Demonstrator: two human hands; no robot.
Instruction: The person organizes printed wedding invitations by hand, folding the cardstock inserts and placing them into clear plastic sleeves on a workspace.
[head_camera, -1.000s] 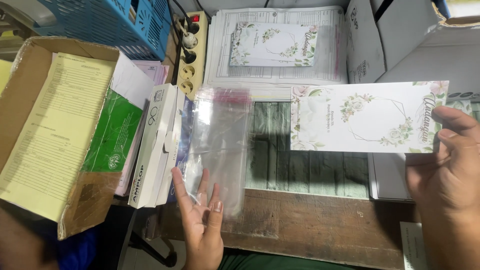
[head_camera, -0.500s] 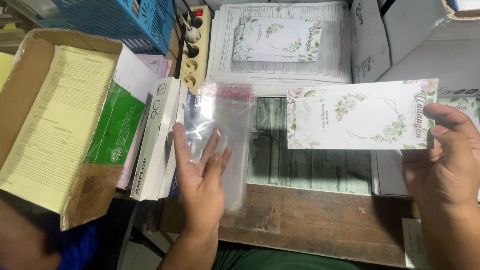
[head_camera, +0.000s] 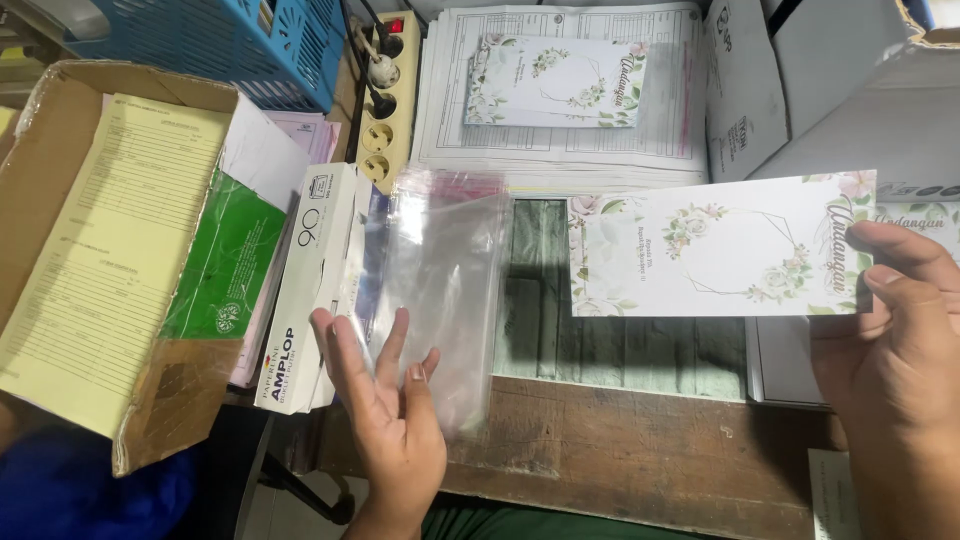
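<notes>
**Card and sleeve held apart: where the handling may fail**

Your left hand (head_camera: 392, 430) lies palm-up beneath a clear plastic sleeve (head_camera: 440, 300), its fingers (head_camera: 385, 352) spread and only lightly supporting the film's lower end; they do not pinch it. The sleeve's upper end, with its pinkish flap, rests over the edge of a white envelope box (head_camera: 310, 285) near the power strip (head_camera: 385, 100). Your right hand (head_camera: 895, 340) grips the floral invitation card (head_camera: 715, 245) by its right end, thumb on the face and fingers curled behind, so the card juts out to the left above the wooden tabletop (head_camera: 640, 450), well apart from the sleeve.

Judged risks:
- The film is limp and slippery. With no pinch on it, it could slide off your open palm and drop past the tabletop's near edge.
- The sleeve's mouth looks closed flat; a card corner pushed against it would likely crumple the film or bend that corner.
- Holding the card by one end invites sagging and thumb marks on the print.
- The stack of printed sheets (head_camera: 560, 150) and the spare card (head_camera: 555, 82) lie close behind; a sweeping move could scatter them.
</notes>
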